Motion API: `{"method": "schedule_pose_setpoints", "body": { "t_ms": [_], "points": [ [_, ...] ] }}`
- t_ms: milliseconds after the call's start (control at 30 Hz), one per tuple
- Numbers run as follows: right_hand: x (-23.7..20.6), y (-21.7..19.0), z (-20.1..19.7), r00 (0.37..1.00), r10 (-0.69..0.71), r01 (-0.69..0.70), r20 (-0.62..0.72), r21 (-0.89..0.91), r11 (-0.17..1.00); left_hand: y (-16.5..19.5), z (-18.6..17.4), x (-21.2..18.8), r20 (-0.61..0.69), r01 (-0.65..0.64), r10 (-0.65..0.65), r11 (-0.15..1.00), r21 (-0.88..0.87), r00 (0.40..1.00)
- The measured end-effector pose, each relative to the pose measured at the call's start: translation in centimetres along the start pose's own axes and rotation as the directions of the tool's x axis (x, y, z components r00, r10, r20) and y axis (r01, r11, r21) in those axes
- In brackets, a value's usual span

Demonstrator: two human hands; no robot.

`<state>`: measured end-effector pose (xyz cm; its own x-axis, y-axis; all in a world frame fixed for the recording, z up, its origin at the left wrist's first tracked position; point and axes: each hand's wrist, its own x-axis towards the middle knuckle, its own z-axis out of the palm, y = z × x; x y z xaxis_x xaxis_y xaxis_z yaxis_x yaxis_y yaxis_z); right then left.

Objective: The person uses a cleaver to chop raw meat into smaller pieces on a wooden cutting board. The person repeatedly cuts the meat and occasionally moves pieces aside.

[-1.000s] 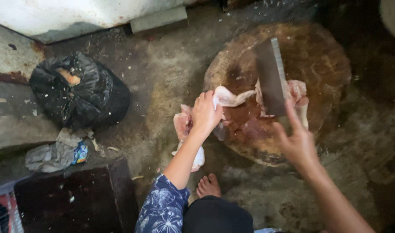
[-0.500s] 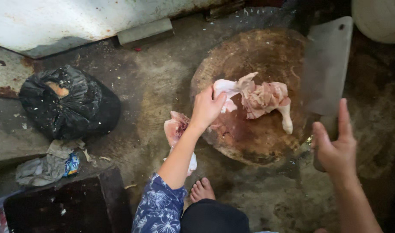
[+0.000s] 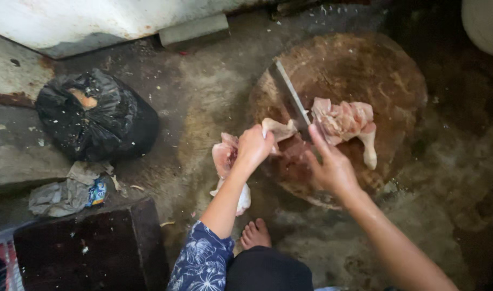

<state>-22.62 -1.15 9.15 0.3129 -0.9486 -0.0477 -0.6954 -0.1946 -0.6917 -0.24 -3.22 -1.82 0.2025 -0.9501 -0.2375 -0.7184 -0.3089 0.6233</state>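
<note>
A round wooden chopping block (image 3: 365,64) stands on the wet floor at centre right. On it lies a raw chicken carcass (image 3: 346,121), with a leg pointing down to the right. My left hand (image 3: 254,145) grips a piece of the chicken (image 3: 279,129) at the block's left edge. Below that hand more raw meat (image 3: 225,156) hangs off the block's side. My right hand (image 3: 330,164) holds a cleaver (image 3: 292,99), whose blade is down on the meat between the gripped piece and the carcass.
A black plastic bag (image 3: 95,116) of scraps sits at the left. Crumpled rubbish (image 3: 68,191) lies below it beside a dark crate (image 3: 79,248). My bare foot (image 3: 254,234) rests on the floor near the block. A grey brick (image 3: 195,29) lies by the wall.
The cleaver was raised high at the right half a second ago; it has come down onto the chicken. My left hand has kept its grip on the meat.
</note>
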Motion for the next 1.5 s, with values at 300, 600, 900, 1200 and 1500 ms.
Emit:
{"method": "schedule_pose_setpoints", "body": {
  "t_ms": [300, 600, 900, 1200, 1500],
  "points": [
    [-0.5, 0.5, 0.2, 0.999, -0.012, 0.018, 0.041, -0.134, 0.991, 0.0, 0.3, -1.2, -0.017, 0.019, -0.021, 0.996, -0.083, 1.000],
    [-1.7, 0.2, 1.4, 0.998, 0.002, 0.003, 0.063, -0.071, 0.997, 0.9, -1.2, -3.5, -0.055, -0.001, -0.004, 0.995, -0.099, 0.998],
    [2.0, 2.3, 2.9, 0.996, 0.052, -0.059, 0.070, 0.100, 0.993, 3.3, -12.1, -9.6, 0.012, -0.157, 0.188, 0.851, -0.501, 0.982],
    [-2.5, 3.9, -8.4, 0.813, 0.556, -0.472, -0.175, 0.361, 0.804, 6.7, -2.0, 2.4, 0.072, -0.518, 0.515, 0.855, 0.033, 0.854],
    [-2.7, 12.4, -9.9, 0.961, 0.062, -0.201, -0.270, -0.525, 0.827, 4.9, 0.8, 2.4, 0.051, -0.368, 0.365, 0.908, 0.200, 0.929]
  ]
}}
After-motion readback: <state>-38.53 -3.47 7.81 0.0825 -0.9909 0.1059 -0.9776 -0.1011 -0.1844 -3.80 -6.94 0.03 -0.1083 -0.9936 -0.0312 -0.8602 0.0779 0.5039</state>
